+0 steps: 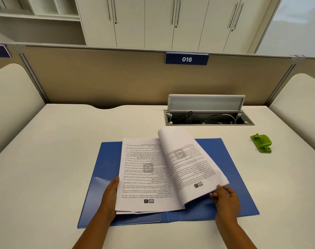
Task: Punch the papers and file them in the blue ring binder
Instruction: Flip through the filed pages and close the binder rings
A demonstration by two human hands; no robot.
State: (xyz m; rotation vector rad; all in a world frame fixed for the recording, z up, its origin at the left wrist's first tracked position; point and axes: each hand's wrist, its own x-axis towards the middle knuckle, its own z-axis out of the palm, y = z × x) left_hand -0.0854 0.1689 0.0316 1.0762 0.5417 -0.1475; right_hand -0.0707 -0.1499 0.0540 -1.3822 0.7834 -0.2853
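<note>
The blue ring binder [103, 164] lies open and flat on the desk in front of me. A stack of printed papers [144, 177] rests on its middle. The top sheets [190, 164] curl up and over toward the right. My left hand [111, 193] lies against the left edge of the stack, fingers straight. My right hand [225, 198] holds the lower right corner of the lifted sheets, thumb on top and fingers underneath. The green hole punch [261, 143] sits alone at the far right of the desk, away from both hands.
An open cable tray [208, 119] with wires is sunk into the desk behind the binder, its lid up. A beige partition with a "016" sign [187, 59] closes the back. Curved side panels stand left and right.
</note>
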